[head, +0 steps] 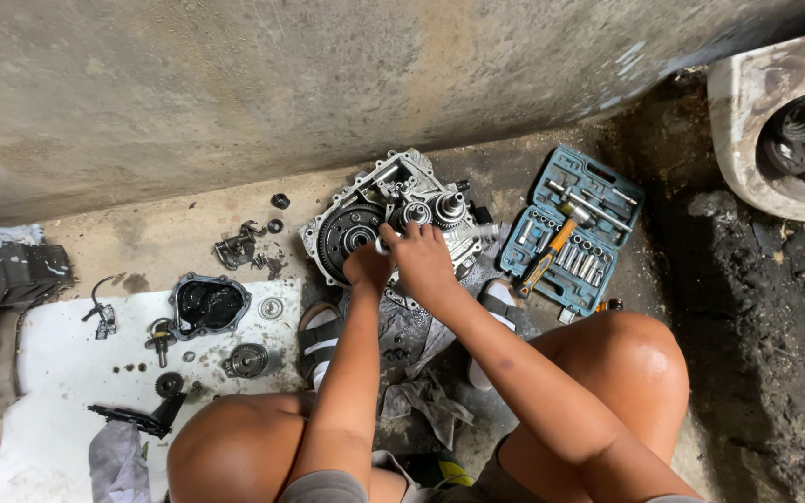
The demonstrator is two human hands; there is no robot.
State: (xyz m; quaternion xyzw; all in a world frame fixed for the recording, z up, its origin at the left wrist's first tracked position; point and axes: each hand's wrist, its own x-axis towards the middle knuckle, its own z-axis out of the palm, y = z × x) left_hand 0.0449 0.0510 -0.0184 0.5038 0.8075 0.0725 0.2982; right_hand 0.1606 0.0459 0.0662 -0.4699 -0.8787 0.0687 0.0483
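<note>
The open gearbox casing (393, 219) is laid flat on the floor, long axis running left-right, gear shafts pointing up. A small metal part (381, 246) is pinched by the left hand (366, 264). The right hand (424, 258) is curled over the gears (416, 212); whether anything is grasped cannot be told.

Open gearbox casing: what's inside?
The gearbox casing holds a large toothed gear and smaller gear shafts. Both hands, left hand and right hand, cover its near middle.

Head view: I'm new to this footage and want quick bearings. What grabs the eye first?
At centre, both hands, left hand and right hand, rest on an open gear housing showing its gearwheels, on the concrete floor by the wall. To its right lies an open blue socket set. At left, small loose parts sit on a white sheet.
</note>
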